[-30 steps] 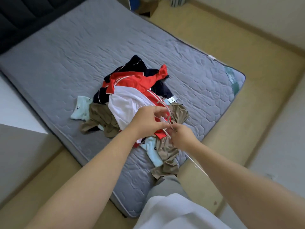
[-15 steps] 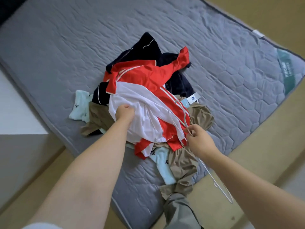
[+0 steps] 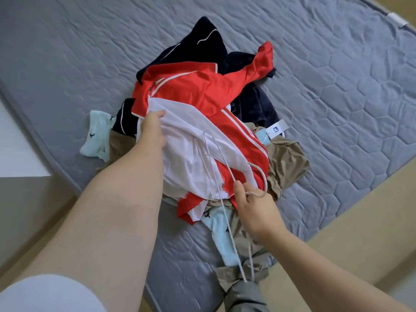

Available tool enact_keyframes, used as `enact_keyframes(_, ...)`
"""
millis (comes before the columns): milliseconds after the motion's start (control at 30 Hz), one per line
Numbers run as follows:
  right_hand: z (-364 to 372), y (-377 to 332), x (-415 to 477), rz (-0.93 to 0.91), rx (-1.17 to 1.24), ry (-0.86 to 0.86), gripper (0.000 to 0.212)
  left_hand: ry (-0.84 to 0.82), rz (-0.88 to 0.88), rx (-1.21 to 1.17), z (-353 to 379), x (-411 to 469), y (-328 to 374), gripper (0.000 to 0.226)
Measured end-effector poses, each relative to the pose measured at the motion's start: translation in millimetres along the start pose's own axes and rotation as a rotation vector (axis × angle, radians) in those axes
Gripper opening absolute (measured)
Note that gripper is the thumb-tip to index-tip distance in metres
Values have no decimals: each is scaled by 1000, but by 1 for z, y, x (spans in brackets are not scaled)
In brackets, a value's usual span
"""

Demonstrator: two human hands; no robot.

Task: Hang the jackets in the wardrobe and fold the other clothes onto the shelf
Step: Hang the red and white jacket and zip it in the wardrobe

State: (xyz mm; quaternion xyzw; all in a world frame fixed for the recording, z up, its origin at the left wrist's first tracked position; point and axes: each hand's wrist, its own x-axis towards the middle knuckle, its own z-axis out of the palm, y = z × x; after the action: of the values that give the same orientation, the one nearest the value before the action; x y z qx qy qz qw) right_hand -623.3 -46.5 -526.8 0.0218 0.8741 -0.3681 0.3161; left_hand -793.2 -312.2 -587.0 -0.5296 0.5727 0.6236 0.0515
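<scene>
Left grip [image 3: 153, 129] pinching white lining of red track jacket [image 3: 198, 91] atop clothes pile on mattress [image 3: 90, 52]. Right grip [image 3: 252, 206] clasping white wire hanger [image 3: 265, 181] against jacket hem. Step seemingly underway: putting jacket onto hanger. Next likely needing collar opened, hanger arm fed into shoulder.

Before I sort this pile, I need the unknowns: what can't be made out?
Head view only.
left hand: fingers hidden under white lining of red jacket.
navy garment: mostly under that jacket; type unclear.
hanger: lower end hidden behind grey knee.
tag: print too small.
</scene>
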Motion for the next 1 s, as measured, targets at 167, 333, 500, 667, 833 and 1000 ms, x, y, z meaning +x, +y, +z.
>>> enact_keyframes(167,-2,7,-18,87,240,119,43,31,26,19,1,2,20,68)
enact_keyframes(333,-14,10,-24,-16,240,146,39,2,-20,22,3,4,19,72)
enact_keyframes(500,-15,13,-14,-47,290,166,37,-58,-80,3,2,12,2,75)
enact_keyframes(667,-18,11,-7,-65,271,99,41,-14,-57,-52,-5,15,0,53)
enact_keyframes(833,-30,7,-14,-57,264,75,35,106,11,-140,-12,-2,18,15)
enact_keyframes(1000,-58,-2,-30,-23,295,114,35,196,38,-413,-20,-46,32,15)
